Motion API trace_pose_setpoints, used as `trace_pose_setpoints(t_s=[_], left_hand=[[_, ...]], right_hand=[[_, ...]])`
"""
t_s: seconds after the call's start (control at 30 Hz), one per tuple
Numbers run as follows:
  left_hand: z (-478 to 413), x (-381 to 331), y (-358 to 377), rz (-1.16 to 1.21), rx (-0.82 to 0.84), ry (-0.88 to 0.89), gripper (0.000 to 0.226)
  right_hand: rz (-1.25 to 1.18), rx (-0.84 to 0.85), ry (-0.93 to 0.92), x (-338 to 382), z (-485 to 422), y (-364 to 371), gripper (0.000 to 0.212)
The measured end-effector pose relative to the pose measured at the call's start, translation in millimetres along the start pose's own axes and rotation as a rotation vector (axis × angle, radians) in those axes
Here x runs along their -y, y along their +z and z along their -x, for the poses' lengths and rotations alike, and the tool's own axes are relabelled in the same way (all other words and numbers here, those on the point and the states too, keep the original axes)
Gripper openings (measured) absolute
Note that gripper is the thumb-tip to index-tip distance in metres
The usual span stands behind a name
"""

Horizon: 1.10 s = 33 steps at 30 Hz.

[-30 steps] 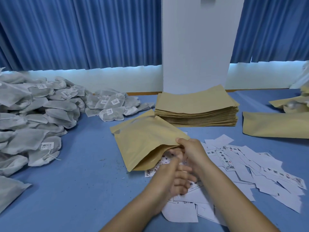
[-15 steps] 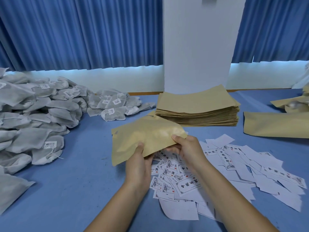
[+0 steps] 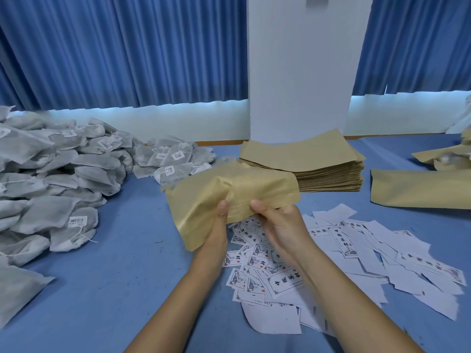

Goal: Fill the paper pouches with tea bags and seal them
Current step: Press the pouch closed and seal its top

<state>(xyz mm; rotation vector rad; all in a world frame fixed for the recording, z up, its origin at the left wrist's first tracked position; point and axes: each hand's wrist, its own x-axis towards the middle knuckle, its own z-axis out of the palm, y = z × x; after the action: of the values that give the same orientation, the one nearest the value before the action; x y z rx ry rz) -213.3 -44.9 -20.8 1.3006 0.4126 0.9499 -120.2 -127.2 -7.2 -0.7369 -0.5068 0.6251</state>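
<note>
Many grey-white mesh tea bags with barcode tags [image 3: 51,174] heaped far left on blue counter [image 3: 114,276]. Left hand [image 3: 216,233] grip: thumb on top, fingers under, pinching near edge of tan kraft-paper pouch [image 3: 229,194]. Pouch held above counter, centre. Right hand [image 3: 283,225] grip pinching same edge. Long axis roughly left-right, left end nearer person; mouth likely at near edge, unconfirmed. Step, judged: opening empty pouch. Next: spread mouth, free one hand to fetch tea bags. Flat tan pouch stack [image 3: 305,161] behind; white printed paper labels [image 3: 356,250] right.
</note>
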Motion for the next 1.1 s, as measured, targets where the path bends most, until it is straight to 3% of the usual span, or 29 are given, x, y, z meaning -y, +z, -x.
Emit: trace_pose_setpoints(t_s=[0.13, 0.27, 0.4, 0.53, 0.7, 0.83, 0.93, 1.1], left_hand=[[2.8, -0.8, 0.3, -0.128, 0.223, -0.08, 0.021], [1.5, 4.7, -0.7, -0.118, 0.057, -0.119, 0.043], [10.6, 4.8, 3.9, -0.094, 0.027, -0.159, 0.037], [21.2, 2.4, 9.9, -0.072, -0.144, -0.007, 0.046], [25.2, 0.6, 9.5, -0.096, -0.196, 0.074, 0.031], [29.1, -1.1, 10.6, 0.028, -0.22, 0.044, 0.023], [27.6, -2.5, 10.4, 0.058, -0.257, 0.116, 0.02], [24.3, -3.3, 6.2, 0.041, -0.255, 0.189, 0.026]], right_hand=[[0.081, -0.06, -0.083, -0.5, 0.7, -2.2, 0.022], [-0.019, -0.027, -0.022, -7.8, 2.6, 0.6, 0.018], [0.097, -0.126, 0.025, -16.2, 5.7, 4.5, 0.012], [0.133, -0.241, 0.057, -19.7, 6.3, 4.0, 0.009], [0.021, -0.066, 0.134, -21.5, 11.7, 10.3, 0.032], [0.091, -0.082, 0.125, -22.9, 12.4, 12.9, 0.032], [0.074, -0.109, 0.165, -20.5, 11.8, 13.7, 0.038], [0.066, 0.004, 0.197, -19.5, 15.7, 15.7, 0.045]])
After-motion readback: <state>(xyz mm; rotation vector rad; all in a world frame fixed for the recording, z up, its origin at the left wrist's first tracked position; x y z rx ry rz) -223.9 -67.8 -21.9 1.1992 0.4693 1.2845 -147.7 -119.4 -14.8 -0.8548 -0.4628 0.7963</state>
